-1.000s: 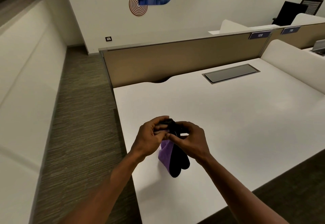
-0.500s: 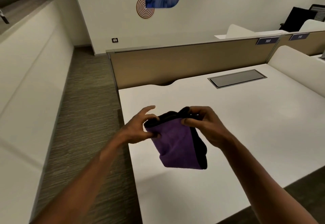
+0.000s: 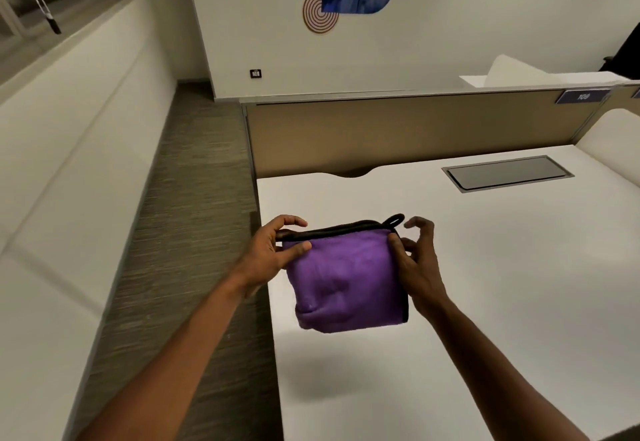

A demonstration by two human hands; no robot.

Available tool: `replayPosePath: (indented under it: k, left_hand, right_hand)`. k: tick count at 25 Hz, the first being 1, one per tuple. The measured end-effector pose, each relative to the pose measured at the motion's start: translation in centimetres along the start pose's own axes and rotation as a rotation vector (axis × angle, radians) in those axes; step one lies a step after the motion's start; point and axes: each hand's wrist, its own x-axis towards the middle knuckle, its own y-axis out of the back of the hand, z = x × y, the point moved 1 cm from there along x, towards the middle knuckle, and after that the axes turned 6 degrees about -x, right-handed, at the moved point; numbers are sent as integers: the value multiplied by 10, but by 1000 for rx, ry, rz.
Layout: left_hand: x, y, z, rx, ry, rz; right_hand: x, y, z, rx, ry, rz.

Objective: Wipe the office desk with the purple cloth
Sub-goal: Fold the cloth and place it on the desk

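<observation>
Your left hand pinches the top left corner of the cloth, thumb in front, fingers curled over the black hem. The cloth hangs folded above the desk, off its surface, purple face toward you, a black loop standing up at its 1 o'clock corner. Your right hand pinches the top right corner with the thumb, its other fingers spread and loosely hooked at 12 o'clock.

At 12 o'clock from the cloth stands the tan divider. At 2 o'clock a grey cable hatch sits flush in the desk. Farther off at 2 o'clock a blue tag on the divider reads "109", somewhat blurred. On the wall, near 1 o'clock, the lettering reads "not those who wa", cut by the frame edge.

Since half a second ago: your hands have drawn apart, so the cloth now shows as a broad square where it was a narrower fold. A second ago it was bunched between both hands, mostly black.
</observation>
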Motion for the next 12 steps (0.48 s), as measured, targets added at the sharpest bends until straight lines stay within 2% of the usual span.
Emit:
replayPosePath:
  k: [3,5,7,8,10,12]
  left_hand:
    - [22,7,-24,52,48,341]
    - [41,16,-42,-127,240,522]
    - [56,22,-61,-398,396,503]
    - [63,24,-69,-454,433,479]
    - [76,29,-81,-473,439,479]
    - [90,37,-87,-415,360,510]
  right_hand:
    - [12,-21,18,40,65,-125]
    - [22,-38,30,-20,108,-196]
    - [36,-55,41,-21,38,-178]
    - [45,-64,47,7,-14,-169]
    - [68,-80,59,78,-128,-152]
    - [96,-91,71,125,-209,-122]
